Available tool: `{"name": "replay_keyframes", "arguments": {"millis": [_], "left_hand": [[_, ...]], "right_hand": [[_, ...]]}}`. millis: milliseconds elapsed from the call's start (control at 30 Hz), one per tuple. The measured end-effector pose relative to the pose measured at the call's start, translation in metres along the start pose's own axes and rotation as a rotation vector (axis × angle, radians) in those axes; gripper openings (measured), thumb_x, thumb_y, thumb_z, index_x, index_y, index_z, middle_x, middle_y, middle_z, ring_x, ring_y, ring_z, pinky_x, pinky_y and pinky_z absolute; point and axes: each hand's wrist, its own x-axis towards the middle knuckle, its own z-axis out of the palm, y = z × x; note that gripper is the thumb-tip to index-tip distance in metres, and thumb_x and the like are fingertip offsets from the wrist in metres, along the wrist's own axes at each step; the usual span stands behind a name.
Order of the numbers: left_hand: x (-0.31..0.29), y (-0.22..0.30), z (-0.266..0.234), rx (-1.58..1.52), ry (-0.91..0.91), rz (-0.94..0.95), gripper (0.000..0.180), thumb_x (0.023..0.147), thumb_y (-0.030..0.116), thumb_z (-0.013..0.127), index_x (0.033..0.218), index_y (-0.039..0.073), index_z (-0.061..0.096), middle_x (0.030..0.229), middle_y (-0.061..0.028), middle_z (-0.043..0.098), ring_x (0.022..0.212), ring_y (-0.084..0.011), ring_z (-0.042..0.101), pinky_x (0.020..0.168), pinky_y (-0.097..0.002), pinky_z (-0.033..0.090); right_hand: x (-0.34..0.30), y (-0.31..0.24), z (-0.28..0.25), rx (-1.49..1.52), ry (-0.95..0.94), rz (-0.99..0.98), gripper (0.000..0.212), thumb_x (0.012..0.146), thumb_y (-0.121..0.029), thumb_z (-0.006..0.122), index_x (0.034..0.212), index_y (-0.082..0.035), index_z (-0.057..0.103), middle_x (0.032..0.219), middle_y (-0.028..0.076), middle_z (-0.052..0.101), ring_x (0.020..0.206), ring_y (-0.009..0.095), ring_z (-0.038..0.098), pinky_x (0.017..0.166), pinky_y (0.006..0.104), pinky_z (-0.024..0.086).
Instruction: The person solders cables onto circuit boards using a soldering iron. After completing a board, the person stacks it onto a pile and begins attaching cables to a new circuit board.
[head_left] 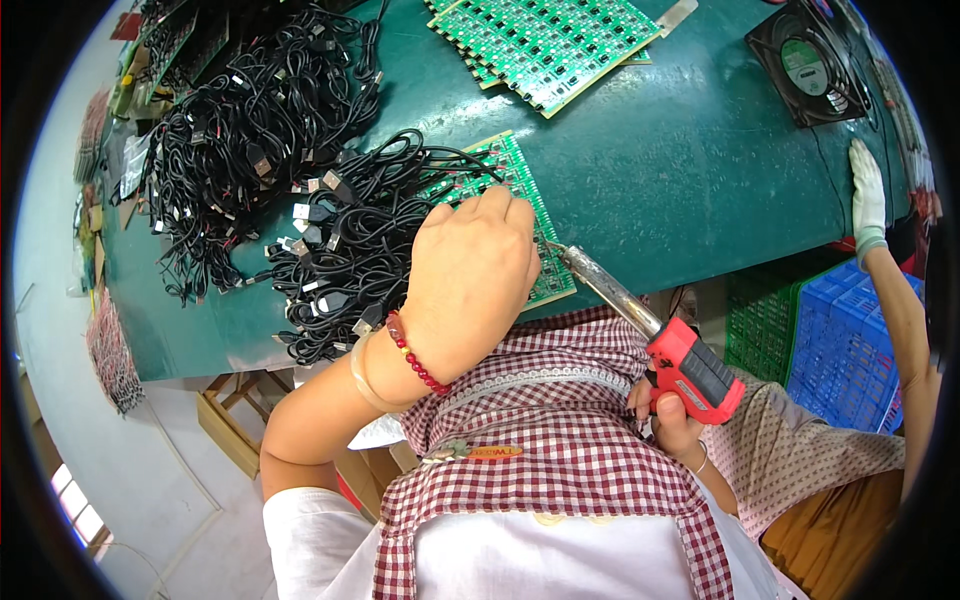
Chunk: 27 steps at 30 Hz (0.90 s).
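Board point(522, 185) on the green surface point(640, 170), at its near edge, partly under the left hand point(480, 245); flat, green, packed with small repeated parts, a pale strip along its right side; set askew, middle hidden by the hand; left hand bent over it, knuckles up, fingers curled under; fingertips out of sight, so cannot tell how far they are closed or what they hold; right hand point(672, 425) closed about the handle of the iron point(655, 332), thumb showing beside it; iron red and black at the grip, its metal barrel dulled and browned toward the tip; tip aimed up and left, at the board's right side, contact not clear; cables point(340, 270) heaped just left of the board, black, looped, with metal plugs; larger heap point(250, 130) beyond them; stacked boards point(545, 45) at the far side, green, fanned unevenly; fan point(805, 62) far right, black frame; near it a co-worker's gloved hand point(868, 195), white, on the surface's edge.
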Motion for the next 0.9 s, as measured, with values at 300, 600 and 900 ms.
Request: {"name": "replay_keyframes", "arguments": {"millis": [300, 600, 900], "left_hand": [[-0.008, 0.001, -0.021, 0.021, -0.034, -0.004, 0.019, 0.073, 0.011, 0.067, 0.087, 0.006, 0.056, 0.078, -0.0092, 0.054, 0.071, -0.0260, 0.057, 0.064, -0.0369, 0.042], [0.103, -0.146, -0.048, 0.163, 0.371, -0.130, 0.013, 0.084, 0.014, 0.057, 0.086, 0.001, 0.060, 0.084, -0.0164, 0.061, 0.079, -0.0357, 0.060, 0.072, -0.0430, 0.049], [0.171, -0.179, 0.009, 0.057, 0.433, -0.193, 0.018, 0.082, 0.017, 0.055, 0.093, 0.003, 0.059, 0.094, -0.0183, 0.058, 0.092, -0.0383, 0.057, 0.078, -0.0467, 0.048]], "right_hand": [[0.006, -0.004, 0.003, 0.010, 0.102, -0.117, 0.057, 0.089, -0.048, 0.054, 0.114, 0.003, 0.043, 0.060, 0.008, 0.050, 0.050, 0.016, 0.049, 0.055, 0.0331, 0.047], [0.025, -0.018, 0.001, 0.175, 0.153, -0.230, 0.046, 0.091, -0.037, 0.057, 0.114, 0.002, 0.047, 0.065, 0.007, 0.051, 0.055, 0.014, 0.049, 0.058, 0.0315, 0.047], [0.015, -0.018, 0.001, 0.141, 0.225, -0.189, 0.023, 0.093, -0.021, 0.052, 0.092, 0.002, 0.057, 0.070, 0.006, 0.059, 0.058, 0.011, 0.054, 0.058, 0.0279, 0.048]]}}
